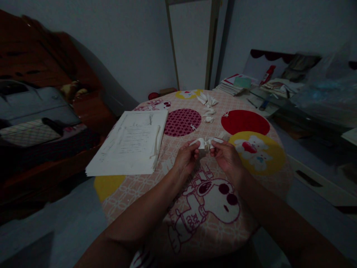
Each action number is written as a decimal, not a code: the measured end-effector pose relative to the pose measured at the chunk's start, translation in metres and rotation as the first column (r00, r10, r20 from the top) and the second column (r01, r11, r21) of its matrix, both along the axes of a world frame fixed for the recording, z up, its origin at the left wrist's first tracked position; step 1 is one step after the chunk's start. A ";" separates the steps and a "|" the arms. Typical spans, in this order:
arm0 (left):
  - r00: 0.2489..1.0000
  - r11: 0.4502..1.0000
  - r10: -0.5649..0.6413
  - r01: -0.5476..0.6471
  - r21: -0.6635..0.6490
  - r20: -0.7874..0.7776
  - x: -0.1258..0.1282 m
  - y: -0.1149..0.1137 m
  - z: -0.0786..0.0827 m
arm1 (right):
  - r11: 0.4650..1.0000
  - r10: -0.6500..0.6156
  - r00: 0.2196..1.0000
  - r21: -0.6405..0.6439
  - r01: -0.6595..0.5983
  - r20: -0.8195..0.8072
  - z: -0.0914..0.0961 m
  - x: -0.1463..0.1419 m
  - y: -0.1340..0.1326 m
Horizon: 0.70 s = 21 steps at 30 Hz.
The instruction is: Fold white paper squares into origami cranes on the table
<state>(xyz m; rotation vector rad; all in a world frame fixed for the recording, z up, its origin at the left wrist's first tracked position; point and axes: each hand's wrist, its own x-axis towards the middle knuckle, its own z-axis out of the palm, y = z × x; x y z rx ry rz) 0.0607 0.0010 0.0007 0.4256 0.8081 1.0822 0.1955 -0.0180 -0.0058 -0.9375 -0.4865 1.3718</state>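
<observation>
Both my hands meet over the middle of a round table covered with a cartoon-print cloth [145,193]. Between them is a small white folded paper piece [206,143]. My left hand [186,158] pinches its left end, fingers closed. My right hand [226,154] pinches its right end, fingers closed too. Several more small white folded paper pieces [206,100] lie farther back on the cloth, near the far edge.
A stack of white paper sheets [131,143] lies on the table's left side. A dark bag [30,108] sits on wooden furniture at left. Books and clutter [237,83] fill a surface at right. A tall white panel [191,44] leans against the back wall.
</observation>
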 end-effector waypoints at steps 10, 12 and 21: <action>1.000 1.000 0.021 -0.021 -0.014 -0.001 0.000 0.000 0.004 | 1.000 0.004 1.000 0.002 -0.004 -0.014 0.000 0.000 0.001; 1.000 1.000 0.020 -0.020 -0.017 0.013 0.000 0.000 0.004 | 1.000 0.010 1.000 -0.001 -0.011 -0.012 -0.001 0.001 0.001; 0.999 0.999 0.003 -0.001 -0.035 0.048 -0.003 0.002 -0.002 | 1.000 -0.005 1.000 0.001 0.005 -0.019 0.000 0.003 0.001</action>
